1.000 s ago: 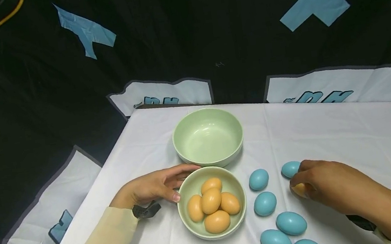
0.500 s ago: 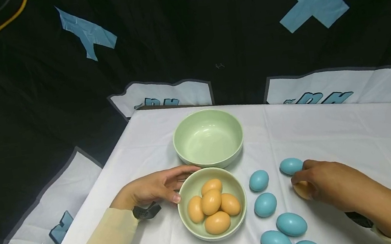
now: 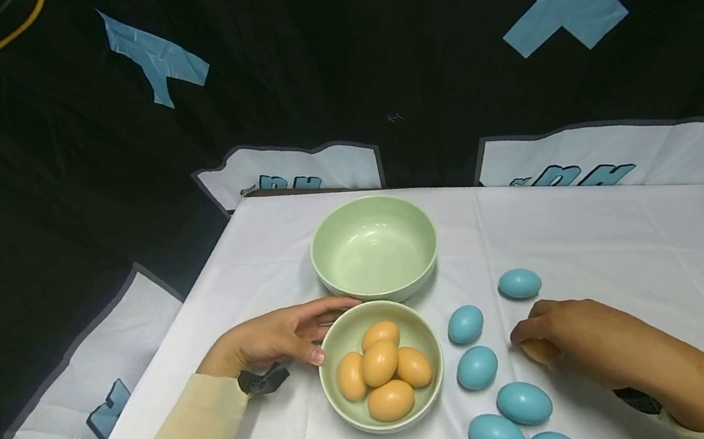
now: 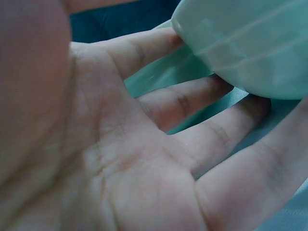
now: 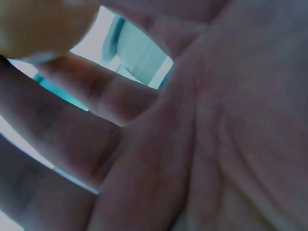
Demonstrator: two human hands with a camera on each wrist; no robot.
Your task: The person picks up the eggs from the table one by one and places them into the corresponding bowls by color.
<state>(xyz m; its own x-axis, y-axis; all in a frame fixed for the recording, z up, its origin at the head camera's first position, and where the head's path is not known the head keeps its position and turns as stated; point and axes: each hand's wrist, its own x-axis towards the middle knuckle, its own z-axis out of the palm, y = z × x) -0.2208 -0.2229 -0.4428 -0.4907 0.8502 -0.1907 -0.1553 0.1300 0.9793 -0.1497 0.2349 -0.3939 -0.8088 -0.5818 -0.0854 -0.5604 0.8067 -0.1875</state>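
In the head view my left hand [image 3: 277, 335] rests against the left side of a small green bowl [image 3: 341, 410], thumb at its rim and fingers extended behind it. The left wrist view shows those fingers fairly straight, tips at the bowl's wall [image 4: 245, 53]. Several orange eggs [image 3: 380, 362] lie piled in this bowl. My right hand [image 3: 578, 338] pinches another orange egg [image 3: 541, 351], largely covered by the fingers in the head view; the right wrist view shows the egg [image 5: 45, 26] at the fingertips. A blue egg [image 3: 520, 284] lies just beyond this hand.
A larger green bowl [image 3: 374, 246] with nothing in it stands right behind the small one. Several blue eggs, among them one near the front [image 3: 497, 438], lie between the small bowl and my right hand. White cloth [image 3: 629, 242] covers the table; a black curtain [image 3: 332, 66] hangs behind.
My right hand has shifted slightly left and nearer with the orange egg. The blue egg beyond it has moved a little farther back and is now apart from the fingers. My left hand stays put.
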